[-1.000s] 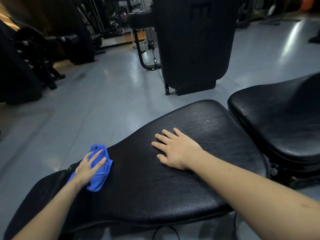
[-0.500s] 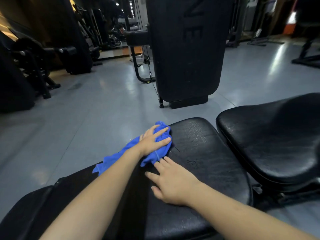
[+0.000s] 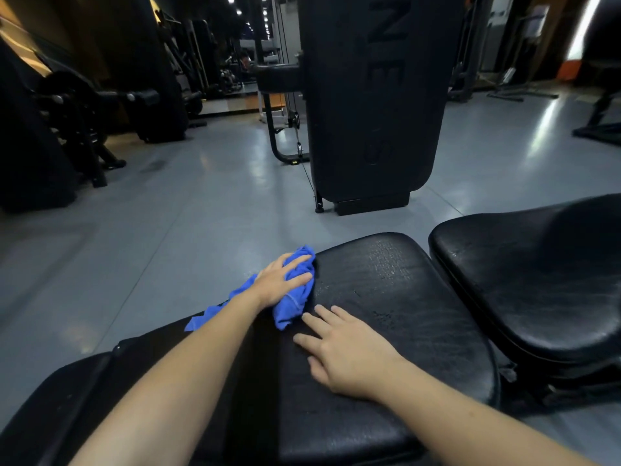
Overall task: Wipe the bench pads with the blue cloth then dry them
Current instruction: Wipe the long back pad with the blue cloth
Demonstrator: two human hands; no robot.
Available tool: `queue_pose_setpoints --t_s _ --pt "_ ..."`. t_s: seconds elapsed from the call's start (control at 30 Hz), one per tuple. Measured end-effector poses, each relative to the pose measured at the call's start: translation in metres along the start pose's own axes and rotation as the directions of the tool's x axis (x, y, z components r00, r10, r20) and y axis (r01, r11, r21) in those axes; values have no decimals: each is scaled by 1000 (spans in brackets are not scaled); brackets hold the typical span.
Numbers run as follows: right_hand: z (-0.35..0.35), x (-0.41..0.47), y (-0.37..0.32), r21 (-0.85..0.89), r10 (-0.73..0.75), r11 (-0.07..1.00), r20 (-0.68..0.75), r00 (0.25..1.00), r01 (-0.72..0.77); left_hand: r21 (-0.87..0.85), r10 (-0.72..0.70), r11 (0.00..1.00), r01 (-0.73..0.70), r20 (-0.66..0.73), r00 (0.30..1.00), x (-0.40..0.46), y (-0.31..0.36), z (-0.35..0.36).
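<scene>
A long black bench pad (image 3: 396, 297) runs from the bottom left toward the centre, its surface cracked and slightly wet. My left hand (image 3: 282, 280) presses a bunched blue cloth (image 3: 295, 304) onto the pad's far left edge; a tail of the cloth hangs off the side. Just behind the cloth, my right hand (image 3: 349, 351) lies flat on the pad, fingers spread, holding nothing. A second black pad (image 3: 537, 280) sits to the right, separated by a narrow gap.
A tall black weight-stack machine (image 3: 369, 95) stands on the grey floor (image 3: 168, 247) just beyond the bench. Dark gym equipment (image 3: 84, 122) lines the left side. Another machine base (image 3: 601, 126) is at the far right.
My left hand has swept the blue cloth from the near left end of the pad forward to its far end. My right hand stayed flat on the pad. The view rose.
</scene>
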State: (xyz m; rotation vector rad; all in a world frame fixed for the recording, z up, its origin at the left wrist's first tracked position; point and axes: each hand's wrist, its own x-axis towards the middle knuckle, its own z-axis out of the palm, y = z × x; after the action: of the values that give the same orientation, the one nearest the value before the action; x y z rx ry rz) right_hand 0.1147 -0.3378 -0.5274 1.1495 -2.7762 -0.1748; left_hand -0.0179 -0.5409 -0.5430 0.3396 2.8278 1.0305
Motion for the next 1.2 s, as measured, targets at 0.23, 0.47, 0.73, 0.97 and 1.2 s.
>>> queue_pose_setpoints --t_s 0.23,0.47,0.73,0.97,1.2 --pt "5 13 0 68 -2 998 149 989 -9 20 -145 989 146 -63 988 -105 -88 -19" --pt "-4 29 -16 25 25 999 316 949 -35 31 -146 988 152 -154 977 -192 -126 -6" --pt "9 64 -57 -28 46 999 339 939 -39 173 -207 945 279 -343 916 -252 -154 -22" --pt "24 104 -106 0 -43 999 334 942 45 195 -298 880 433 -484 823 -290 -185 -30" --pt "47 155 -189 54 -211 977 343 915 205 155 -438 748 645 -614 656 -309 -236 -42"
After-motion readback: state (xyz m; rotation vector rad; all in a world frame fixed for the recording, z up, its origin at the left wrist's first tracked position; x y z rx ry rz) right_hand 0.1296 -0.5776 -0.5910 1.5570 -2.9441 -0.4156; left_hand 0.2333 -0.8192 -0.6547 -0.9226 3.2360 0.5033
